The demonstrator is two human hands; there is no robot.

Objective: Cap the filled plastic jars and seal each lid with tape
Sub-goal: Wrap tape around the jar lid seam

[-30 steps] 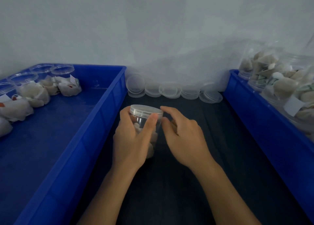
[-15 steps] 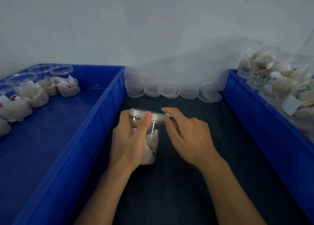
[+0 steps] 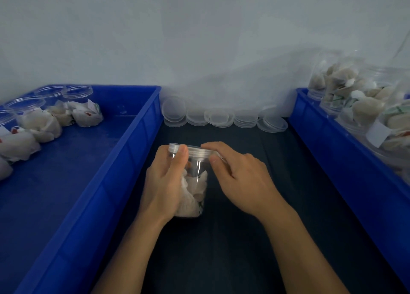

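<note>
- A clear plastic jar (image 3: 195, 182) stood upright on the dark surface (image 3: 255, 238), midway between two blue bins, with pale wrapped pieces filling its lower part.
- A clear lid (image 3: 195, 150) sat on top of the jar.
- The left hand (image 3: 164, 187) was wrapped round the jar's left side, its fingers curled behind the wall and its thumb (image 3: 179, 158) lying up the front, the tip touching the lid's rim.
- The right hand (image 3: 241, 176) met the jar from the right: its index finger lay along the far top edge of the lid and its thumb pressed the near right rim, so the lid's edge was pinched between them.
- Something thin and pale showed just under the right index finger at the lid's right edge; it was too blurred to tell whether it was tape.
- The left blue bin (image 3: 124, 160) held a row of open filled jars (image 3: 51, 114) along its far left side.
- The right blue bin (image 3: 332, 142) carried a heap of filled jars (image 3: 359, 96) lying against one another.
- A line of spare clear lids (image 3: 219, 117) lay stacked against the wall, well beyond the hands.
</note>
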